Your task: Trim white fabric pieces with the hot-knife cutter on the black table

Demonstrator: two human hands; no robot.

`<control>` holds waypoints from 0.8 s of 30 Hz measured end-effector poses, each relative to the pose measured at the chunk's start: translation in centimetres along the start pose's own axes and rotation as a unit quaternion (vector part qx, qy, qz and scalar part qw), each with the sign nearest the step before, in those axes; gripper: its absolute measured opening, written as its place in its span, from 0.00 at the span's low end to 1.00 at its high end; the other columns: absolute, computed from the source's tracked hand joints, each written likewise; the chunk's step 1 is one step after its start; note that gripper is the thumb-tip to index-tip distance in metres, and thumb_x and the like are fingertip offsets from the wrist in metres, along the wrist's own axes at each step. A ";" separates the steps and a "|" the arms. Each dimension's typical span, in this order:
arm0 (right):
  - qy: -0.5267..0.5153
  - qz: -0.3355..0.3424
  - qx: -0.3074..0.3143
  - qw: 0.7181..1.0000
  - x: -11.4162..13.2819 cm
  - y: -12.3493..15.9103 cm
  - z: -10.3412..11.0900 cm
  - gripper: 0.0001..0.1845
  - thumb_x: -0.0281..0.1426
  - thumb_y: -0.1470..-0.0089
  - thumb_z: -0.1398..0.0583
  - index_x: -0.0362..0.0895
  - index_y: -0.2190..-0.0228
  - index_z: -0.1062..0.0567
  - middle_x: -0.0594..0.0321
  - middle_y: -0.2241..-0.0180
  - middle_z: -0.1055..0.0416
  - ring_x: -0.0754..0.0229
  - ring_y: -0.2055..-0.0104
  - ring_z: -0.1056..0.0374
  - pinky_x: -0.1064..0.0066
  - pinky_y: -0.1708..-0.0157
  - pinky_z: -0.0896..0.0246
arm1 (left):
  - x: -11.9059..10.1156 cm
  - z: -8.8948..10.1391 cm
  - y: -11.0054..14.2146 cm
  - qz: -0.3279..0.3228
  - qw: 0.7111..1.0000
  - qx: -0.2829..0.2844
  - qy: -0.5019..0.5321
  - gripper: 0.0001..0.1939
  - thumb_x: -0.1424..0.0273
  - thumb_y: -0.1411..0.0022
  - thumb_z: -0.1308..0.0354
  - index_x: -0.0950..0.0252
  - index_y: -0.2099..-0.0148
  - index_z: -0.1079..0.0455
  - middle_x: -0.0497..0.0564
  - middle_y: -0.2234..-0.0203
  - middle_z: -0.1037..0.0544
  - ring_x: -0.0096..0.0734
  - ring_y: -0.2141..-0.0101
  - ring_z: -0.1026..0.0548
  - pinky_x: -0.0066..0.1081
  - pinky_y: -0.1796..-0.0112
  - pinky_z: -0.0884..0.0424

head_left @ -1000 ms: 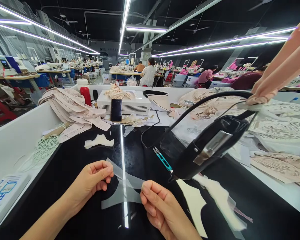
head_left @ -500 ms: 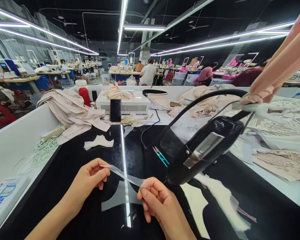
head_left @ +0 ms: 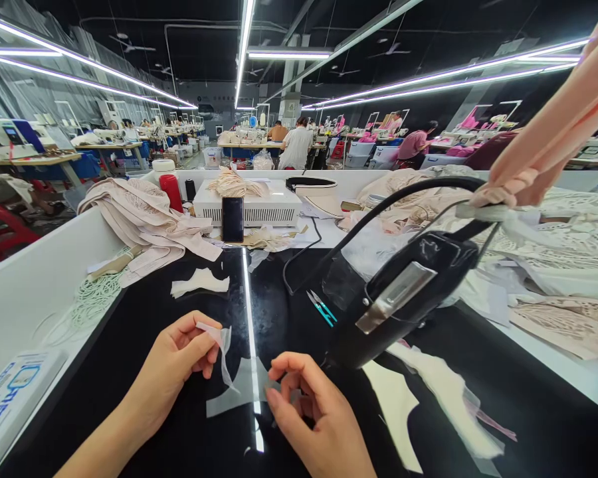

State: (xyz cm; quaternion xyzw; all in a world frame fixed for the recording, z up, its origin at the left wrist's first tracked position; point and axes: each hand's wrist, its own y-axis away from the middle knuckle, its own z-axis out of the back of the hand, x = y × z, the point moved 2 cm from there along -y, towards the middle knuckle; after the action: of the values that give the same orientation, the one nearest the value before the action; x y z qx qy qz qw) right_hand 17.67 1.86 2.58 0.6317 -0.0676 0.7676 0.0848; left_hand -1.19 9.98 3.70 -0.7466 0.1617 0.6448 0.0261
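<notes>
My left hand [head_left: 182, 350] is closed in a pinch on one end of a thin, sheer white fabric strip [head_left: 224, 352]. The strip's other end dangles down over the dark tabletop. Below it lies a translucent, curved cut piece [head_left: 229, 398], flat on the table. My right hand [head_left: 316, 405] hovers at that piece's right end, fingers apart and holding nothing I can see. Whether its fingertips touch the piece, I cannot tell. Cream fabric pieces [head_left: 391, 411] lie to the right of my right hand.
A black hand-held device [head_left: 398, 292] with a looped hose leans at right, hung from peach cloth. Teal thread snips [head_left: 323, 311] lie beside it. A small cream piece [head_left: 199, 283], a phone [head_left: 232, 219] and a white box-shaped machine [head_left: 274, 209] are farther back. People sit at sewing tables beyond.
The strip was stretched between both hands. My right hand has let go of its end and opened, and the strip now hangs from my left hand.
</notes>
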 end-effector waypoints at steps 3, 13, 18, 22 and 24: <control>0.093 0.057 0.015 0.994 0.3 0.0 -1.1 0.17 0.32 0.55 0.33 0.51 0.60 0.25 0.68 0.69 0.32 0.65 0.74 0.38 0.74 0.75 0.41 | -0.1 -0.1 0.2 -0.009 1.000 0.001 0.011 0.11 0.61 0.42 0.35 0.63 0.66 0.28 0.43 0.78 0.31 0.23 0.77 0.33 0.22 0.75 0.37; 0.228 0.204 0.052 0.951 0.0 -1.0 -4.6 0.07 0.26 0.43 0.41 0.49 0.63 0.29 0.64 0.60 0.26 0.57 0.59 0.30 0.70 0.62 0.37 | -1.1 -0.8 0.8 -0.029 0.999 0.011 0.031 0.07 0.66 0.42 0.37 0.63 0.67 0.28 0.44 0.78 0.30 0.23 0.77 0.32 0.23 0.75 0.34; 0.122 0.127 0.055 0.983 0.3 -1.6 -2.9 0.08 0.32 0.41 0.44 0.48 0.66 0.24 0.64 0.64 0.25 0.60 0.64 0.31 0.73 0.66 0.39 | -1.4 -0.3 0.7 -0.062 0.998 -0.013 0.022 0.10 0.62 0.41 0.36 0.63 0.66 0.28 0.44 0.79 0.31 0.24 0.77 0.33 0.22 0.75 0.35; 0.039 0.053 0.008 0.998 -0.1 -2.0 -1.4 0.11 0.40 0.44 0.40 0.46 0.71 0.23 0.65 0.72 0.28 0.61 0.70 0.36 0.73 0.69 0.41 | -1.1 0.0 0.3 -0.085 0.996 -0.038 0.001 0.13 0.59 0.42 0.34 0.64 0.64 0.28 0.44 0.78 0.30 0.24 0.77 0.33 0.22 0.75 0.35; 0.012 0.033 -0.018 0.999 -0.5 -2.1 -0.9 0.14 0.43 0.46 0.38 0.45 0.72 0.23 0.65 0.74 0.30 0.62 0.71 0.38 0.73 0.71 0.44 | -0.9 0.1 0.1 -0.085 0.995 -0.041 -0.009 0.14 0.58 0.42 0.34 0.64 0.63 0.28 0.44 0.78 0.29 0.24 0.77 0.33 0.23 0.75 0.36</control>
State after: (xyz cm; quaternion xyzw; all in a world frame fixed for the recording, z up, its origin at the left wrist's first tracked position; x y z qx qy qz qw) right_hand 17.31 4.05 1.89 0.6186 -0.1016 0.7759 0.0713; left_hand -1.40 10.05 4.56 -0.7520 0.0704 0.6533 0.0517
